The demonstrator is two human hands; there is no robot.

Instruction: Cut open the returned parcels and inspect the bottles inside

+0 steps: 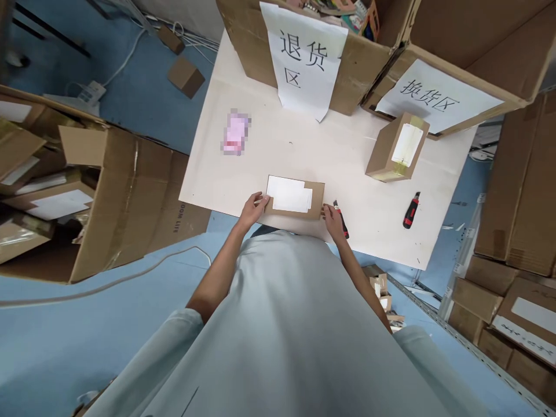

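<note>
One oblong, paper-labelled cardboard box (295, 196)
My left hand (254, 209) and right hand (332, 221) grasped its short edges at nine and three o'clock.

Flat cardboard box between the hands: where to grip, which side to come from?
Probably best: grip the cardboard box by its two short ends, left hand from the left, right hand from the right. It lies flat, long side across the person's front, so those ends face the hands. Mind the cutter beside the right hand.
</note>
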